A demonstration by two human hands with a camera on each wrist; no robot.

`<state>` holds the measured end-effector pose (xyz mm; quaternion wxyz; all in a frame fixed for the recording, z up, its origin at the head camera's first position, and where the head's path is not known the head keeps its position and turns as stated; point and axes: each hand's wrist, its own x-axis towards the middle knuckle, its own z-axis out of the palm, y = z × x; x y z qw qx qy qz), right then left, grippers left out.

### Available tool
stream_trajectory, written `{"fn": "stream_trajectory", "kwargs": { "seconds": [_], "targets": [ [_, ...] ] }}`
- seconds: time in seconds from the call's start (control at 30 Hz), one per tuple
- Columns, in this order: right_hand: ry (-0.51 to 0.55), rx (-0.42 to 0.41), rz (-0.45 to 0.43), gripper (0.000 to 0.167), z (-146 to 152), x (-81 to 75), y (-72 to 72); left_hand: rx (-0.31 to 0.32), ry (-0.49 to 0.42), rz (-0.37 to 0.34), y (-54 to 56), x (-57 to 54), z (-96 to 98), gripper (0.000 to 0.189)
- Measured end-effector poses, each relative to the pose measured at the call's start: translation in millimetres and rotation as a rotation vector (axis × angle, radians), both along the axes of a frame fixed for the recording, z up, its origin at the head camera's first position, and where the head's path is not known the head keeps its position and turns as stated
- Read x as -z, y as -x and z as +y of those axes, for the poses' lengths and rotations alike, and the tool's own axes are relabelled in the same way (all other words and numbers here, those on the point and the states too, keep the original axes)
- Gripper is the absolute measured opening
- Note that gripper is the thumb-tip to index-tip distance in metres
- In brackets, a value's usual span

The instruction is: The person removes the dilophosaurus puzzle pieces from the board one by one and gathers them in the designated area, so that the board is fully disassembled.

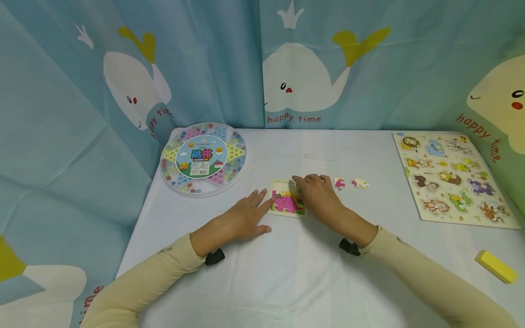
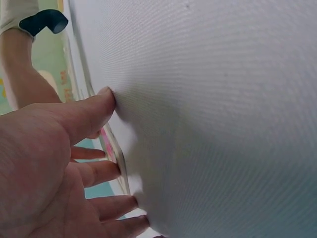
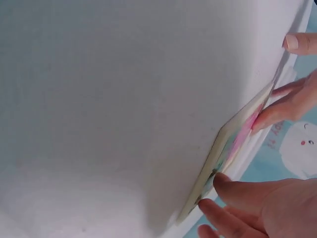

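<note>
A small framed jigsaw puzzle (image 1: 287,203) with a pink dinosaur lies flat on the white-covered table. My left hand (image 1: 243,217) rests at its left side, fingers spread and one fingertip over the picture. In the left wrist view, the fingers (image 2: 101,171) reach along the frame's edge. Bent over the upper right corner, my right hand (image 1: 319,196) has its thumb and index finger at a puzzle piece (image 3: 208,187) inside the frame, the fingers hiding most of it. Two loose puzzle pieces, one pink and white (image 1: 339,183) and one mostly cream (image 1: 360,183), lie beyond this hand.
A round Chinese checkers box (image 1: 235,175) with colored marbles stands at the back left. To the right lies an animal peg puzzle board (image 1: 440,182), with a yellow block (image 1: 496,266) nearer the front. Whale-print curtains (image 1: 229,68) rise behind the table.
</note>
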<state>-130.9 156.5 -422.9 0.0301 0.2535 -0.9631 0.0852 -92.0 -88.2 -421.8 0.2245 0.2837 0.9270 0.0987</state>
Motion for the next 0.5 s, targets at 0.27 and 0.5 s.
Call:
{"fn": "stream_trajectory", "kwargs": {
  "seconds": [0.27, 0.5],
  "targets": [
    [0.041, 0.02, -0.105, 0.05, -0.4, -2.1, 7.9, -0.002, 0.006, 0.002, 1.5, 1.2, -0.3, 0.084],
    [0.011, 0.0, -0.186, 0.046, 0.4, -6.9, 14.1, 0.011, 0.002, 0.011, 1.0, -0.2, 0.4, 0.083]
  ]
}}
